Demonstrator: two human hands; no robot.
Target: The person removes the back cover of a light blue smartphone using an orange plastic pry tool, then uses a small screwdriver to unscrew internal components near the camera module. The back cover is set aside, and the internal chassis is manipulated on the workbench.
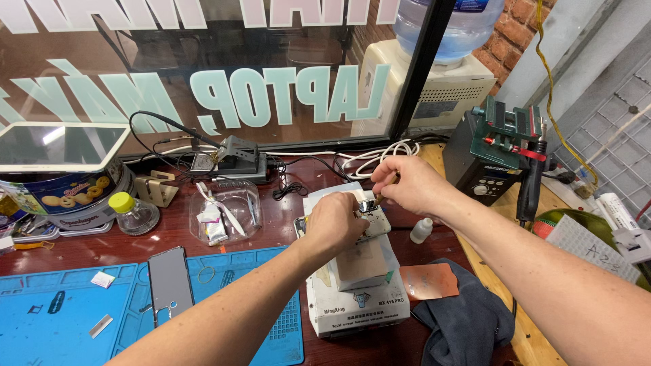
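Observation:
My left hand [333,226] rests on top of a white box-shaped machine [359,308] and presses down on a small flat device [375,224] lying there, fingers curled over it. My right hand [409,186] is just beyond it, pinching a thin tool against the device's far edge. A pale flat plate [366,261] lies on the machine top below my left hand. Both forearms reach in from the lower right.
A blue work mat [61,312] with a dark phone [169,283] lies at left. Clear plastic tray [227,211], yellow-capped bottle [132,213], biscuit tin [74,196], small white bottle [421,230], grey cloth [464,318], copper-coloured sheet [428,281], soldering station [498,159], cables [376,156] by the window.

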